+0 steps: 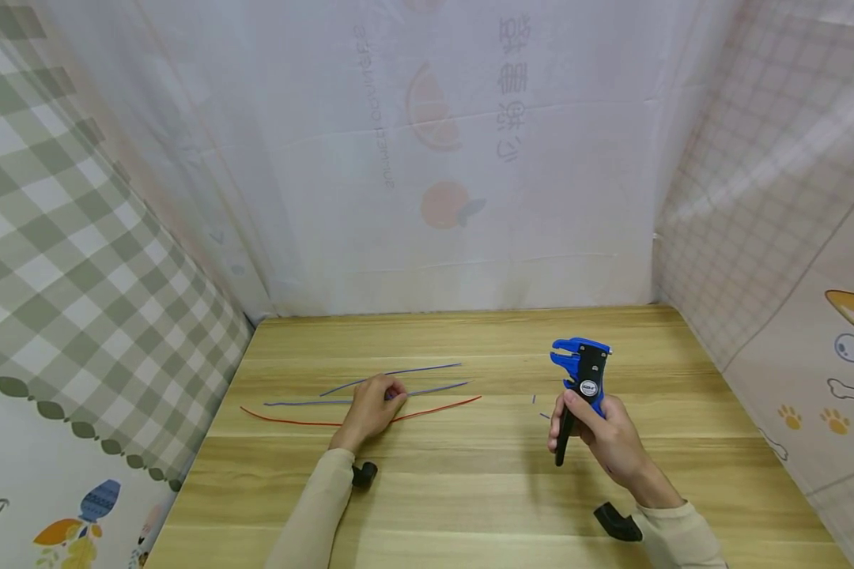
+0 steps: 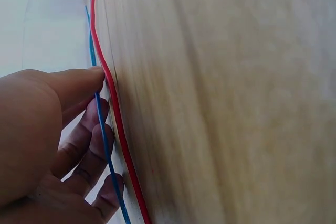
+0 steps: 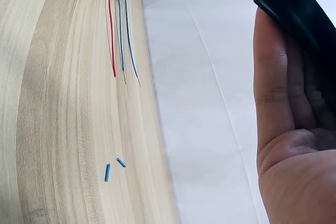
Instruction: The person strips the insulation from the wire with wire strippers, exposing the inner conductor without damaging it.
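Note:
My left hand is over the wires and pinches the middle blue wire between thumb and fingers, close to the tabletop. Just nearer to me runs a red wire, passing beside the thumb tip in the left wrist view. Behind the hand lies a second blue wire. Both blue wires show thin bare tips in the right wrist view. Raised over the table's right side, my right hand grips a blue and black wire stripper by its handles, with its head pointing up.
Two short blue pieces of insulation lie on the wooden table, left of the right hand. Printed cloth hangs behind the table and on both sides. A black wrist mount sits by each sleeve.

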Available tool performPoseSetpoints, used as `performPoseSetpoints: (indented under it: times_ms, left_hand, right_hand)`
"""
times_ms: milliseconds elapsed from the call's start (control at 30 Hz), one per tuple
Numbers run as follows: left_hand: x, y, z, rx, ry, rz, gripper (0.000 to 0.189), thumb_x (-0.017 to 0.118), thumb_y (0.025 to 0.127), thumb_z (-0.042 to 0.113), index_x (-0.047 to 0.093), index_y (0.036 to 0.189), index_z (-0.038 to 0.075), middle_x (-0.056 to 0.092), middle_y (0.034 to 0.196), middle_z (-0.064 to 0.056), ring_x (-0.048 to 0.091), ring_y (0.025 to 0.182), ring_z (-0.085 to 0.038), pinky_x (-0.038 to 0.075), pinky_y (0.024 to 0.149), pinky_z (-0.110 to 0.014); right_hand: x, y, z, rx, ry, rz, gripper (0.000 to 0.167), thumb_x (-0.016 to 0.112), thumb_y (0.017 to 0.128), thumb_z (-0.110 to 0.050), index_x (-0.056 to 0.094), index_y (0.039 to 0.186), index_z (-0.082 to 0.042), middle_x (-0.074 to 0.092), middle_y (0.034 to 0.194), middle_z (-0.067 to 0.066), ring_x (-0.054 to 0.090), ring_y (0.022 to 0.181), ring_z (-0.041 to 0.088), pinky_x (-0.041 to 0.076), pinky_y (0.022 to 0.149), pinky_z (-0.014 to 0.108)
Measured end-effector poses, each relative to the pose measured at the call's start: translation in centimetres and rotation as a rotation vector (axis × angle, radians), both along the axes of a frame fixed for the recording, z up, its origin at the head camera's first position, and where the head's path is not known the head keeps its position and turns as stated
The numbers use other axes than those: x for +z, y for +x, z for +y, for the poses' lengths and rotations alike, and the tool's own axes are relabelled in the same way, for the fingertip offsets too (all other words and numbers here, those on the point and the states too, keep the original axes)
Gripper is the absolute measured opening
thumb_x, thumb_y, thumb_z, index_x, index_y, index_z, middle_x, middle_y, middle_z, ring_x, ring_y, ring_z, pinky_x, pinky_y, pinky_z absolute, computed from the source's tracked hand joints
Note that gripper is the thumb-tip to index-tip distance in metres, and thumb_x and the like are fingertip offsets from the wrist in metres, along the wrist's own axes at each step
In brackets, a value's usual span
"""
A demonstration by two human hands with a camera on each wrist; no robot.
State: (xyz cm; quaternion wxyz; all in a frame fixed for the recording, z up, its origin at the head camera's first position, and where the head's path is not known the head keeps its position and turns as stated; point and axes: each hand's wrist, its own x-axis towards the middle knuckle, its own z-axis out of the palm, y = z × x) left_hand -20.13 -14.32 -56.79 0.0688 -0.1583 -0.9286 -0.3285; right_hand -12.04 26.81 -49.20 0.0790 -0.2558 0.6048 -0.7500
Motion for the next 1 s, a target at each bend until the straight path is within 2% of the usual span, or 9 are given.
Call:
performPoseSetpoints:
  times_ms: [100, 233, 667, 800, 900, 933, 1000]
  left_hand:
    - [0.6, 0.3, 0.3, 0.03, -0.035, -0.04, 0.011, 0.085, 0.1, 0.005, 0.082, 0.092, 0.012, 0.08, 0.09, -0.001, 0.073, 0.087, -0.018, 0.056, 0.087, -0.039]
    - [0.6, 0.3, 0.4, 0.044, -0.053, -0.042, 0.011, 0.085, 0.1, 0.006, 0.082, 0.091, 0.013, 0.08, 0.09, -0.002, 0.074, 0.087, -0.019, 0.057, 0.087, -0.04]
    - [0.9, 0.3, 0.6, 0.044, -0.041, -0.082, 0.008, 0.086, 0.101, 0.012, 0.082, 0.094, 0.014, 0.08, 0.095, -0.002, 0.071, 0.091, -0.019, 0.05, 0.092, -0.044]
    - [-0.3, 0.0, 0.0, 0.015, -0.004, -0.056, 0.007, 0.085, 0.102, 0.024, 0.082, 0.099, 0.019, 0.08, 0.099, 0.001, 0.071, 0.094, -0.018, 0.049, 0.093, -0.045]
    - [-1.1, -0.2, -0.3, -0.013, 0.02, -0.018, 0.013, 0.084, 0.103, 0.032, 0.083, 0.105, 0.019, 0.081, 0.106, 0.001, 0.074, 0.099, -0.02, 0.052, 0.094, -0.047]
    - [-1.0, -0.1, -0.3, -0.015, 0.029, -0.023, 0.015, 0.083, 0.104, 0.032, 0.083, 0.108, 0.018, 0.081, 0.11, -0.001, 0.075, 0.102, -0.022, 0.053, 0.097, -0.05]
    - [0.0, 0.4, -0.1, -0.029, 0.031, -0.033, 0.02, 0.081, 0.105, 0.03, 0.083, 0.117, 0.013, 0.081, 0.12, -0.007, 0.076, 0.111, -0.03, 0.052, 0.104, -0.059]
  right_hand:
    - [0.0, 0.0, 0.0, -0.002, 0.013, 0.003, 0.038, 0.028, 0.123, -0.004, 0.062, 0.107, 0.006, 0.078, 0.092, 0.0, 0.082, 0.079, 0.017, 0.07, 0.074, 0.04]
    - [0.1, 0.1, 0.0, -0.006, 0.027, 0.007, 0.038, 0.029, 0.123, -0.004, 0.062, 0.107, 0.006, 0.077, 0.092, 0.0, 0.081, 0.078, 0.018, 0.07, 0.074, 0.04]
    - [0.4, 0.3, 0.4, -0.005, 0.041, 0.016, 0.036, 0.028, 0.123, -0.003, 0.06, 0.109, 0.007, 0.077, 0.093, 0.001, 0.082, 0.079, 0.017, 0.071, 0.076, 0.039]
    - [0.4, 0.3, 0.6, -0.015, 0.05, 0.008, 0.036, 0.028, 0.123, -0.004, 0.059, 0.109, 0.007, 0.078, 0.093, 0.001, 0.082, 0.079, 0.017, 0.071, 0.076, 0.039]
    - [0.4, 0.3, 0.7, -0.019, 0.05, 0.007, 0.036, 0.029, 0.123, -0.004, 0.059, 0.108, 0.007, 0.077, 0.092, 0.001, 0.082, 0.079, 0.017, 0.071, 0.075, 0.039]
    - [0.4, 0.3, 0.7, -0.021, 0.051, 0.004, 0.036, 0.029, 0.123, -0.004, 0.059, 0.108, 0.007, 0.077, 0.092, 0.0, 0.081, 0.079, 0.017, 0.071, 0.075, 0.039]
    - [0.4, 0.3, 0.7, -0.025, 0.057, -0.004, 0.036, 0.029, 0.123, -0.004, 0.059, 0.108, 0.007, 0.077, 0.092, 0.0, 0.081, 0.079, 0.017, 0.071, 0.075, 0.039]
